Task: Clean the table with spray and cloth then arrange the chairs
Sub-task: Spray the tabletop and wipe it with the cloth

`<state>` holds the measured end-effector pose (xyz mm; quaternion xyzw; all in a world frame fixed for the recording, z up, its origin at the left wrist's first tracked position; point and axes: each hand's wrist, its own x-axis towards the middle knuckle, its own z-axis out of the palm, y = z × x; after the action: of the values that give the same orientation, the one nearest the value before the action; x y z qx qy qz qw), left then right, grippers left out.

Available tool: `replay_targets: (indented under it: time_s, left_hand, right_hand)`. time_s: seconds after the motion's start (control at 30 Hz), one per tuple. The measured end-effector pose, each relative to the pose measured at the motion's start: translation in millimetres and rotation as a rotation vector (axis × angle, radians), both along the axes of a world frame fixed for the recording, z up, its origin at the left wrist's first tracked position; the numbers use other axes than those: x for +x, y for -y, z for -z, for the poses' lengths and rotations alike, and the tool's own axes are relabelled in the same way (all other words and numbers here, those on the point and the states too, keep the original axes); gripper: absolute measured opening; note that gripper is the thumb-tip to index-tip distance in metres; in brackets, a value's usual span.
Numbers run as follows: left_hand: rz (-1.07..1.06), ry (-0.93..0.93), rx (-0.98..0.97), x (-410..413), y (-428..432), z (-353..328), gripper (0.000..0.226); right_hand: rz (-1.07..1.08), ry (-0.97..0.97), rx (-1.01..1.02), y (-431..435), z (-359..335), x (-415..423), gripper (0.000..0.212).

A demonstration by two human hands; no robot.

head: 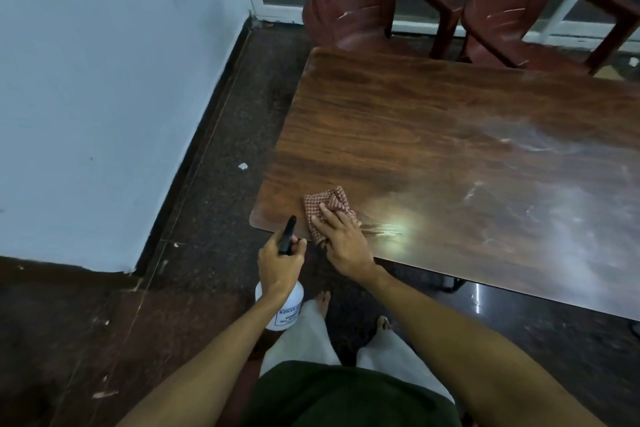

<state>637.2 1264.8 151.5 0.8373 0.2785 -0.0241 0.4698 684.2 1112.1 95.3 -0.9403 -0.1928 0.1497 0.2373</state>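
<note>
R hand (341, 239) presses checked cloth (327, 206) flat on table (450, 135) w/ straight fingers (323, 215); L hand (278, 262) grips spray bottle (282, 310).

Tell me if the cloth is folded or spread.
Folded: the cloth lies bunched in layers under the right hand on the table.

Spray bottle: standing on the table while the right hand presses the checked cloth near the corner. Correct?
No. The spray bottle isn't on the table; the left hand holds it off the near edge, as the head view shows. The right hand does press the checked cloth near the corner.
</note>
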Motion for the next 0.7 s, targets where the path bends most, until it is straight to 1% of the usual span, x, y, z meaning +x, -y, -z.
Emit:
replay_targets:
  time_s: [0.07,0.1,0.2,0.3,0.33,0.4,0.43,0.47,0.5,0.57,0.6,0.63,0.7]
  left_hand:
    - [-0.041,0.015,-0.008,10,-26,0,0.014]
    - [-0.052,0.027,-0.006,12,-36,0,0.015]
    - [-0.081,0.072,0.027,20,-78,7,0.012]
    - [-0.086,0.078,0.056,27,-107,11,0.009]
    - [-0.077,0.080,0.061,30,-111,14,0.009]
    - [-0.051,0.075,0.055,32,-115,18,0.008]
    - [-0.040,0.071,0.042,35,-114,19,0.008]
    - [-0.027,0.069,0.025,37,-112,20,0.009]
    - [-0.011,0.066,0.003,39,-107,20,0.010]
    - [0.040,0.078,-0.034,43,-92,18,0.013]
    - [0.064,0.087,-0.048,44,-83,17,0.014]
    - [0.091,0.090,-0.062,45,-72,16,0.014]
    - [0.174,0.099,-0.083,44,-45,11,0.015]
  right_hand:
    - [0.102,-0.024,0.004,-33,2,16,0.073]
    - [0.096,-0.016,-0.007,-48,1,21,0.074]
    - [-0.120,0.005,0.013,-108,5,35,0.071]
    - [-0.054,-0.027,0.021,-148,7,38,0.065]
    - [-0.079,0.000,0.014,-151,9,34,0.065]
    - [-0.201,0.073,-0.036,-137,11,21,0.069]
    - [-0.214,0.078,-0.055,-122,9,19,0.073]
    - [-0.167,0.068,-0.061,-106,8,18,0.075]
    - [-0.060,0.059,-0.065,-89,9,15,0.076]
    - [0.234,0.050,-0.068,-60,5,2,0.077]
    - [0.285,0.047,-0.059,-52,4,-6,0.078]
    - [0.245,0.046,-0.052,-44,3,-12,0.079]
    - [0.095,0.071,-0.081,-15,3,-25,0.081]
